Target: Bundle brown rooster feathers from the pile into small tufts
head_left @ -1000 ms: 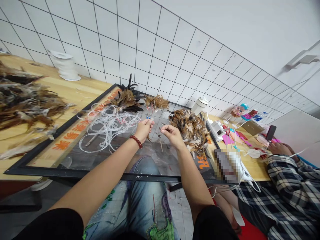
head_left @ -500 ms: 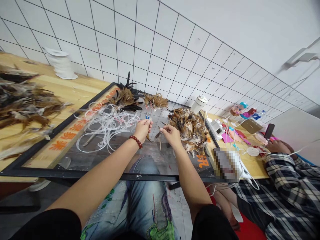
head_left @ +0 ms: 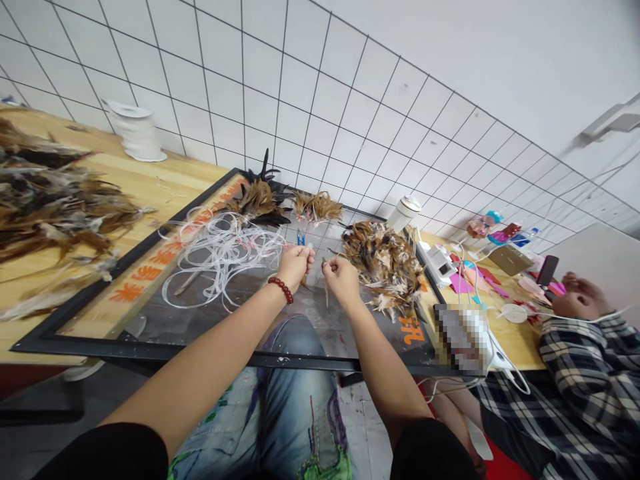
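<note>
My left hand, with a beaded bracelet on the wrist, is closed over the glass-topped board. A brown feather tip pokes out beneath its fingers. Close by on the right, my right hand pinches a thin feather that hangs down from the fingertips. Small blue-handled snips are just beyond my left fingers; whether they touch, I cannot tell. To the left lies a tangle of clear tubing, and a heap of brown feathers is beside my right hand.
Bundled feathers and a smaller bunch lie at the back. A white spool stands back left, near a big feather pile. A white bottle, cables and a power strip are right, beside a person in a plaid sleeve.
The view has shifted slightly, moving the scene rightward. My hands stay close together, and the right fingers have curled in more around the feather. The other person's hands have lifted a little.
</note>
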